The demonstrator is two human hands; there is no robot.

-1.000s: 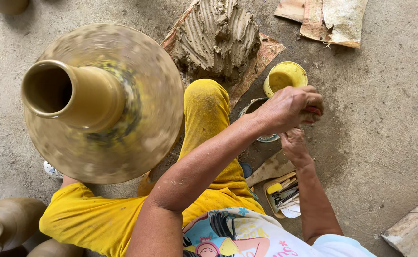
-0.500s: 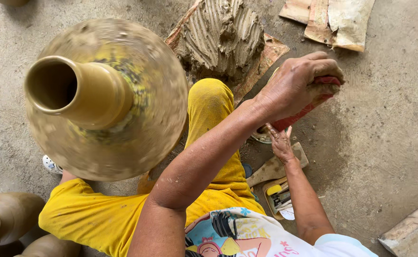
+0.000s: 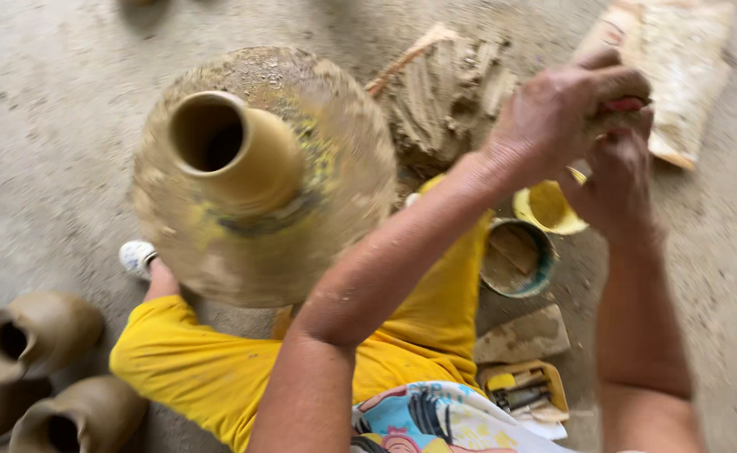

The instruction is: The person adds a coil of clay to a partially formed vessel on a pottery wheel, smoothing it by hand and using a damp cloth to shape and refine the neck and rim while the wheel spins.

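Note:
A large clay vase (image 3: pixel 259 180) with a narrow open neck and yellowish smears stands in front of me, its body blurred. My left hand (image 3: pixel 565 109) is raised at the upper right, closed around a small red object (image 3: pixel 624 105). My right hand (image 3: pixel 616 180) is pressed up against it from below, with its fingers curled onto the same object. Both hands hover above a yellow bowl (image 3: pixel 549 208) and a teal-rimmed bucket (image 3: pixel 515 256) of muddy liquid. My yellow trousers (image 3: pixel 209 369) fill the bottom of the view.
A ridged lump of grey clay (image 3: pixel 448 92) lies behind the vase, with a pale board (image 3: pixel 674 67) at the upper right. A wooden block (image 3: pixel 524 335) and a yellow tray of tools (image 3: pixel 526 390) sit by my knee. Two unfired clay pots (image 3: pixel 37 331) lie at the lower left.
My left hand rose from near the bowl with the red object. My right hand came up to meet it. The view shifted, so the vase now sits nearer the centre.

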